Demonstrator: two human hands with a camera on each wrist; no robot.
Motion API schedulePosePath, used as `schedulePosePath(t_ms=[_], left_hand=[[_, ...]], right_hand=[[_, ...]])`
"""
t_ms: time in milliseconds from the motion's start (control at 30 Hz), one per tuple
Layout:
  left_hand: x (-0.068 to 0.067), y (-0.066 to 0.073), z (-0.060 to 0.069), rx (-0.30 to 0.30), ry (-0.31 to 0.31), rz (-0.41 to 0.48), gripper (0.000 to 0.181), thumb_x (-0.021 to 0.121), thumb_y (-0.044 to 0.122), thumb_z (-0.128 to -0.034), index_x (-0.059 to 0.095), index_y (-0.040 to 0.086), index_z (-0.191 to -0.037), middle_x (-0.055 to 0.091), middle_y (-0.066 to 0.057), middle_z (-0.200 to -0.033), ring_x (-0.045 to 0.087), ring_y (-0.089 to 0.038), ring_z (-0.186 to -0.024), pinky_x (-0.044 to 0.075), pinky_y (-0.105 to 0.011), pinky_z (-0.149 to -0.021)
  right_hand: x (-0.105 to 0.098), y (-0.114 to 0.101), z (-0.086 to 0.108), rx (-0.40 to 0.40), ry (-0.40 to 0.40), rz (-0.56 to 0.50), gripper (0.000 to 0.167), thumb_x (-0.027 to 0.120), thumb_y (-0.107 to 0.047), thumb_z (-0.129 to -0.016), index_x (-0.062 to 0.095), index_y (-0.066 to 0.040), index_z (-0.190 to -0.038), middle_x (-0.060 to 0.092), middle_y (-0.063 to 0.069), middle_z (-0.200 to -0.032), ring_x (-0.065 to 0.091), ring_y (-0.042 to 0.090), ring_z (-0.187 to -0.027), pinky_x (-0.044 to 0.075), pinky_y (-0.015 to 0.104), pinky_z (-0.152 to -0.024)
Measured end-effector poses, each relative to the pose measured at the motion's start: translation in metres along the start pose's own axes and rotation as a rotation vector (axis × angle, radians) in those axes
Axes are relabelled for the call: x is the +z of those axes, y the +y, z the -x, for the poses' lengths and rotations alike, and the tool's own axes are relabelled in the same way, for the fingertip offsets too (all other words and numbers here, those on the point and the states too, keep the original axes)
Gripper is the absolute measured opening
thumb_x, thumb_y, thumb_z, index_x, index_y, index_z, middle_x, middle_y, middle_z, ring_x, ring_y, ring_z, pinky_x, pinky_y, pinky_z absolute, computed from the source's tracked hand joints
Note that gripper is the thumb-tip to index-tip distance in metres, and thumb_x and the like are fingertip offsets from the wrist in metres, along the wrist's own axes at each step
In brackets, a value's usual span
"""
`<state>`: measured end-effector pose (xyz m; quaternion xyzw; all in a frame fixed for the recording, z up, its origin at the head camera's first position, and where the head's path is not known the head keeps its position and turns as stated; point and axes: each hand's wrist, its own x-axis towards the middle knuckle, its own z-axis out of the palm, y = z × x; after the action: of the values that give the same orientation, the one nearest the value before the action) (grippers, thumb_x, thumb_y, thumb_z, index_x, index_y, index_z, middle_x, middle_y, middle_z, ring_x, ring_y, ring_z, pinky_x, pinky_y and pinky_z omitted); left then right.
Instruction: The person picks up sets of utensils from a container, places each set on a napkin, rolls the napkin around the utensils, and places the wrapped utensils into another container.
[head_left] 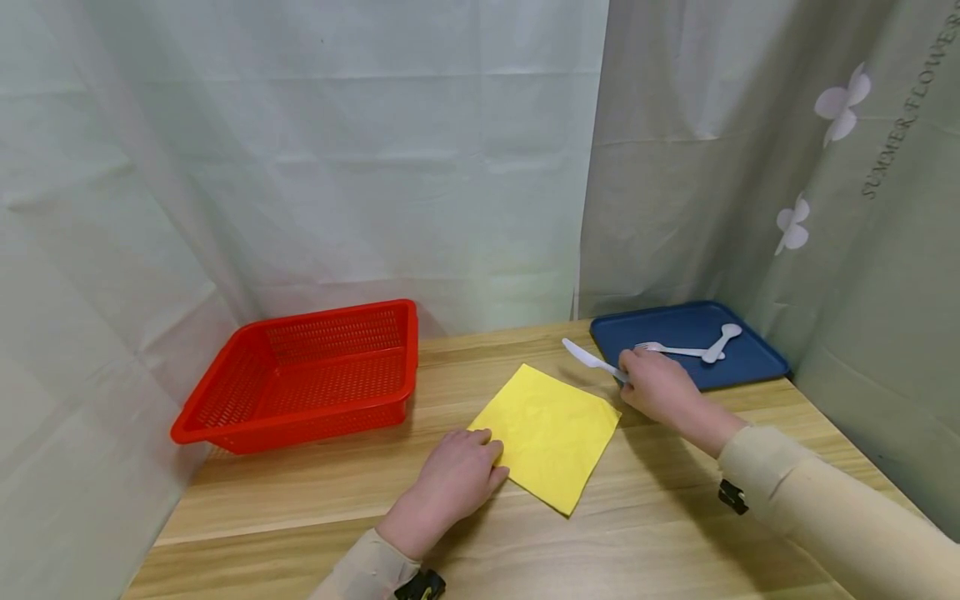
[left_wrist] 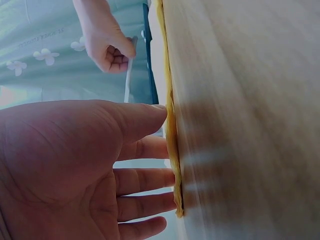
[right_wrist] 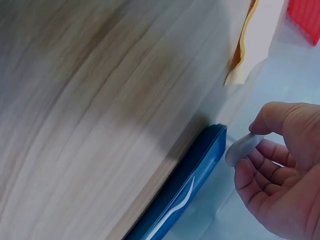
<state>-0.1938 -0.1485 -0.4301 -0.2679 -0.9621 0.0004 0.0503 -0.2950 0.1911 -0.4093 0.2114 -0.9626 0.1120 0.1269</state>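
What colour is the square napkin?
The napkin is bright yellow; it shows best in the head view.

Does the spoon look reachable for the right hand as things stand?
Probably yes: the spoon lies uncovered on the tray, across the fork, near the right hand. The knife it holds would likely need putting down first.
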Motion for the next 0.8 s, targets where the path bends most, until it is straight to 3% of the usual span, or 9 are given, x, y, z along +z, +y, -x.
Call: schedulePosePath(t_ms=[167,467,800], left_hand=[[0.001,0.000,0.000,0.002,0.003,-0.002,0.027,0.077,0.033,-0.1046,0.078,0.009,-0.117,0.075,-0.012,-0.124,0.070,-0.032,-0.117,0.054,-0.052,-0.110],[0.001,-0.001,0.000,0.002,0.011,-0.006,0.027,0.077,0.033,-0.1046,0.078,0.009,-0.116,0.075,-0.011,-0.123,0.071,-0.032,-0.115,0.054,-0.052,-0.109],[0.001,0.000,0.000,-0.002,0.009,-0.012,0.027,0.076,0.034,-0.1049,0.078,0.010,-0.115,0.074,-0.010,-0.120,0.070,-0.031,-0.113,0.054,-0.051,-0.108]], right_hand=[[0.002,-0.008,0.000,-0.031,0.003,-0.005,0.023,0.081,0.002,-0.085,0.062,-0.008,-0.094,0.057,0.003,-0.084,0.054,0.021,-0.072,0.051,0.041,-0.062],[0.007,-0.022,-0.006,-0.014,-0.053,-0.007,0.021,0.079,0.000,-0.088,0.069,-0.004,-0.107,0.062,0.005,-0.091,0.058,0.024,-0.078,0.056,0.044,-0.070],[0.012,-0.045,-0.009,-0.055,-0.073,-0.018,0.022,0.082,-0.001,-0.089,0.069,-0.005,-0.106,0.067,0.007,-0.098,0.060,0.023,-0.082,0.058,0.043,-0.075]])
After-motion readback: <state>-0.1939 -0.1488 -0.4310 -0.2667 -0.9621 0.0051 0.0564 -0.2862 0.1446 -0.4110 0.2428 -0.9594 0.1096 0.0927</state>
